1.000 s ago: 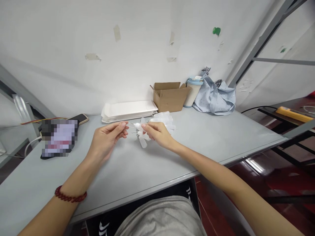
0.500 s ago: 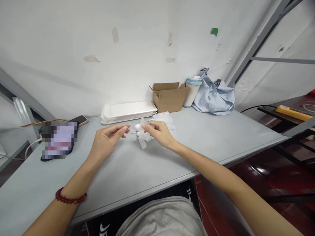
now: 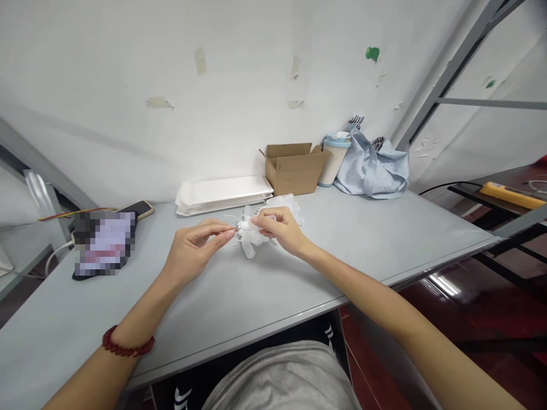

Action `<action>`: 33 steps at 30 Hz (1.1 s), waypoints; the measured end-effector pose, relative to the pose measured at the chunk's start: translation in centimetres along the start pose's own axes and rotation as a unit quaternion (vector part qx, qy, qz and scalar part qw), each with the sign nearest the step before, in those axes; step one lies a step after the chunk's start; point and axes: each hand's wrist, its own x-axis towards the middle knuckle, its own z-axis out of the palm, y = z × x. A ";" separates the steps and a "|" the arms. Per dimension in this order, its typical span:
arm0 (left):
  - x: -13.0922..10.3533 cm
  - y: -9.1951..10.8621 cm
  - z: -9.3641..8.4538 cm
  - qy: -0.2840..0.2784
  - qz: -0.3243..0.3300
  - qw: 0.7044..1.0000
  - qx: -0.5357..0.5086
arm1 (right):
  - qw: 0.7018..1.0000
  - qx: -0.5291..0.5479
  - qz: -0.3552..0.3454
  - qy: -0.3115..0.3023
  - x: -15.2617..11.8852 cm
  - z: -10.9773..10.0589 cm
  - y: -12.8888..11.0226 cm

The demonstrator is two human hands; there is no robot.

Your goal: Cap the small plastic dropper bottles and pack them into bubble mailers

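Note:
Between thumb and fingers, my right hand (image 3: pixel 282 229) pinches a small white translucent piece (image 3: pixel 248 226). Thin wire-like ends stick out of its left side. My left hand (image 3: pixel 203 245) is closed in a pinch at those thin ends; what lies between its fingertips is too small to make out. Below and behind the right hand lies a loose pile of similar white translucent pieces (image 3: pixel 249 248), some with thin stems. Part of the pile is hidden by the right hand.
Along the wall stand a stack of flat white packs (image 3: pixel 224 191), an open cardboard box (image 3: pixel 299 173), a cup with a blue lid (image 3: pixel 334 159) and a light blue cloth bag (image 3: pixel 376 171). Phones (image 3: pixel 106 245) and cables lie at the left on the grey table (image 3: pixel 273 302).
My left hand has moved right, so its fingertips now meet the thin ends of the white piece. The right hand has shifted slightly right, with the piece still in its fingers.

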 end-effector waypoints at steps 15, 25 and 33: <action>0.1 -0.4 0.1 0.021 0.026 0.999 0.009 | 1.000 0.018 -0.007 0.015 0.3 -0.2 -0.1; 0.0 -0.4 0.0 0.008 0.024 0.999 0.020 | 1.000 -0.012 -0.020 -0.003 0.2 -0.2 0.2; 0.0 -0.1 -0.2 -0.068 0.056 0.995 0.039 | 0.995 -0.096 -0.013 -0.038 0.2 -0.5 -0.1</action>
